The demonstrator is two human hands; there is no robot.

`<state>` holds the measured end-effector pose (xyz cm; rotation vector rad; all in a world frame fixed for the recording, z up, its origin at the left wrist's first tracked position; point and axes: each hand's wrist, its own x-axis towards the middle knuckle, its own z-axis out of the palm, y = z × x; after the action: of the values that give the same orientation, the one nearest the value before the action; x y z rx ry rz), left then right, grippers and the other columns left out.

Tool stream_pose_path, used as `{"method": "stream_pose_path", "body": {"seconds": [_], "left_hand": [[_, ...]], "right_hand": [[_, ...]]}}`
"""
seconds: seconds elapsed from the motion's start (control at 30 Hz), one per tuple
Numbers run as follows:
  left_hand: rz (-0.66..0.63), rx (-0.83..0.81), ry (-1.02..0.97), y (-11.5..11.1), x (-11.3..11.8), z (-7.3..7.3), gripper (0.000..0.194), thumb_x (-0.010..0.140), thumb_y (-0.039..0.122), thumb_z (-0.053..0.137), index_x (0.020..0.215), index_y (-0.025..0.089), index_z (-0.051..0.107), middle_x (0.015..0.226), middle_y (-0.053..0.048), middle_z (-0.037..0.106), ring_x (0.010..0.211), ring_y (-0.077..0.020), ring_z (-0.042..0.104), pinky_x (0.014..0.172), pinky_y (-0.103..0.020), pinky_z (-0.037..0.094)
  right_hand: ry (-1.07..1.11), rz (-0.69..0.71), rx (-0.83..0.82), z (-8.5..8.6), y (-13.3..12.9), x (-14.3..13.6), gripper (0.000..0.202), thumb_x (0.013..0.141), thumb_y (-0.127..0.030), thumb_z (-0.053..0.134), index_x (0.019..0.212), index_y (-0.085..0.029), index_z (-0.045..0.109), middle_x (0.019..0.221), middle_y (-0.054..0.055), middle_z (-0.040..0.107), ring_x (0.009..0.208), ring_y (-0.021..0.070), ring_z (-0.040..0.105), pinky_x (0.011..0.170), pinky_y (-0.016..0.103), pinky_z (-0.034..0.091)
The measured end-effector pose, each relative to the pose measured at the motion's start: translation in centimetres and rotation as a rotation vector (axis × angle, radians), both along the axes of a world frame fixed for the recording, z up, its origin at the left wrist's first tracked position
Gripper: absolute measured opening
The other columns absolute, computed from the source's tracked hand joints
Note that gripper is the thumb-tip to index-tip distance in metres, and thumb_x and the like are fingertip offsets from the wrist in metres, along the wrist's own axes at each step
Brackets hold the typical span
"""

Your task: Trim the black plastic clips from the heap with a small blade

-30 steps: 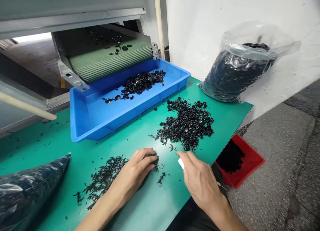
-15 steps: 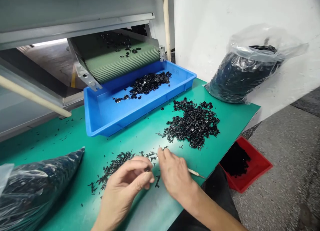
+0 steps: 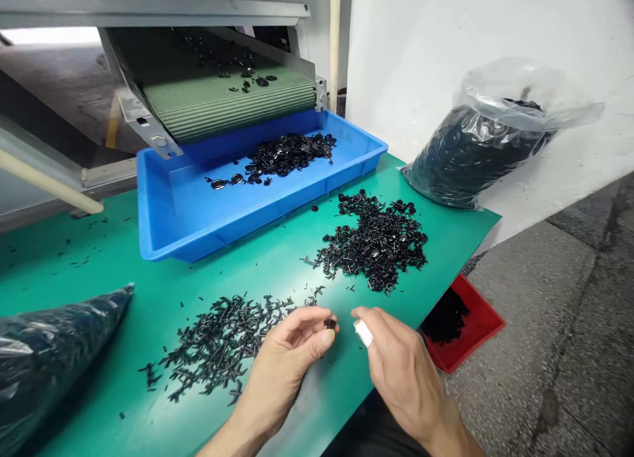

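My left hand (image 3: 292, 358) is closed in a pinch, holding a small black plastic part (image 3: 329, 323) between thumb and fingertips. Just right of it, my right hand (image 3: 403, 368) has its fingers bent together. A white piece (image 3: 364, 332) shows at its thumb and fingertips; whether it is a tool's handle or a wrap I cannot tell. The two hands are a short gap apart. A loose heap of black branched plastic pieces (image 3: 218, 345) lies left of my left hand. Beyond my hands, a denser pile of small black parts (image 3: 376, 239) rests on the green table (image 3: 277, 259).
A blue tray (image 3: 222, 236) with black parts stands under the end of a green conveyor belt (image 3: 232, 107). Plastic bags of black parts stand at the right (image 3: 485, 146) and lie at the left (image 3: 54, 358). A red bin (image 3: 483, 325) sits below the table's right edge.
Both hands have moved right and turned. My right hand has lifted from the scattered pieces, and the white piece now shows. The thin tool beside it is no longer seen there.
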<state>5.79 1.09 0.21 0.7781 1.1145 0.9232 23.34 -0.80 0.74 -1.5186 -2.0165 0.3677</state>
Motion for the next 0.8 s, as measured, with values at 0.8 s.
{"method": "stream_pose_path", "body": {"seconds": [0.8], "left_hand": [[0.04, 0.083, 0.068, 0.8, 0.9, 0.1, 0.013, 0.071, 0.024, 0.082, 0.079, 0.022, 0.072, 0.091, -0.001, 0.068, 0.085, -0.0164, 0.062, 0.077, -0.025, 0.051]], "right_hand": [[-0.179, -0.004, 0.07, -0.2, -0.6, -2.2, 0.034, 0.092, -0.003, 0.032, 0.113, -0.009, 0.057, 0.081, 0.01, 0.065, 0.073, 0.0237, 0.065, 0.061, 0.034, 0.05]]}}
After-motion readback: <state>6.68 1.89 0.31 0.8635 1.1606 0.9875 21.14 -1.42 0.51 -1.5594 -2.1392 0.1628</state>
